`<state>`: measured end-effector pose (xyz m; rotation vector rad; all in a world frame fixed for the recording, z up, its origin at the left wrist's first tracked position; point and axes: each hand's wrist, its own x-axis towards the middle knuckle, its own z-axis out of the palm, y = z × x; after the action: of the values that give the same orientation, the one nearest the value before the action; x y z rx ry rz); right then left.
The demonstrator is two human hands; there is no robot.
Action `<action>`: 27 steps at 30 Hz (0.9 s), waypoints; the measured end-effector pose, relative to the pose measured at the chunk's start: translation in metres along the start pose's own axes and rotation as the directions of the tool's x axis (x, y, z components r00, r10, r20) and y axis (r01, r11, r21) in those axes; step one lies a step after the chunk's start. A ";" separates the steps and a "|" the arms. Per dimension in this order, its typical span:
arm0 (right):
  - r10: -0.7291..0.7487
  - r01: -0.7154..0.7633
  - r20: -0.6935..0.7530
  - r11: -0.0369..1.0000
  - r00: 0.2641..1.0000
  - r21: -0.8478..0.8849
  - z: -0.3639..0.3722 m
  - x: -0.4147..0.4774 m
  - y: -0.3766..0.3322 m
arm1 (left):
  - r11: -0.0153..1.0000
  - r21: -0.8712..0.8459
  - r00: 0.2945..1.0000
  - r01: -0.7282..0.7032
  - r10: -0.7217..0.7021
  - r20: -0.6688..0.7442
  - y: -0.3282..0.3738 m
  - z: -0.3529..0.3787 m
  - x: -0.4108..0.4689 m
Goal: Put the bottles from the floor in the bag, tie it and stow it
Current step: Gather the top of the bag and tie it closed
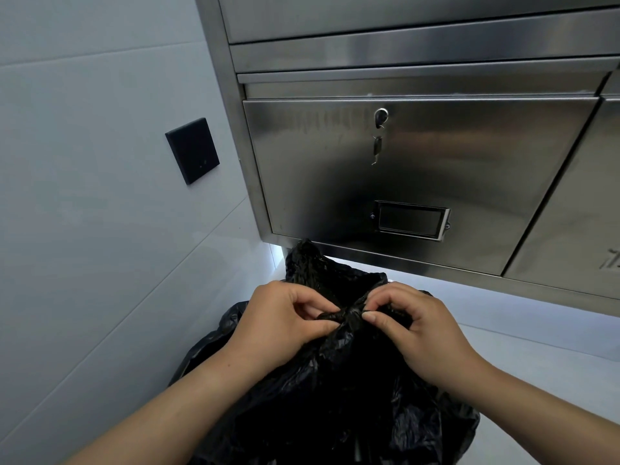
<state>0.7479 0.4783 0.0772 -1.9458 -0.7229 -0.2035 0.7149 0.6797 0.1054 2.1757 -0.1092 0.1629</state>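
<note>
Both hands, left hand [281,313] and right hand [416,325], pinch the black bag's [335,397] gathered neck.

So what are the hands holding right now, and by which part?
Both hold the black bag by its twisted, gathered top: the left hand pinches one side of the twist, the right hand the other.

The black plastic bag [335,391] sits crumpled on the floor, its mouth gathered into a twisted knot, perhaps only half tied.
</note>
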 end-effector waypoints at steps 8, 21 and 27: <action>0.200 -0.182 -0.061 0.957 0.978 0.228 -0.013 -0.015 0.010 | 0.962 -0.253 0.993 0.104 -0.085 0.085 -0.023 -0.005 0.001; 0.122 -0.126 -0.145 0.992 0.982 -0.016 -0.018 0.003 -0.004 | 0.964 -0.220 0.989 0.149 -0.145 0.032 -0.021 -0.010 0.006; 0.272 -0.264 -0.035 0.952 0.962 0.157 -0.013 0.008 -0.003 | 0.932 -0.292 0.977 0.214 -0.208 0.051 -0.006 -0.005 0.002</action>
<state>0.7550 0.4715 0.0892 -1.8614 -0.4174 -0.0351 0.7178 0.6867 0.1039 1.8737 0.0857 0.0008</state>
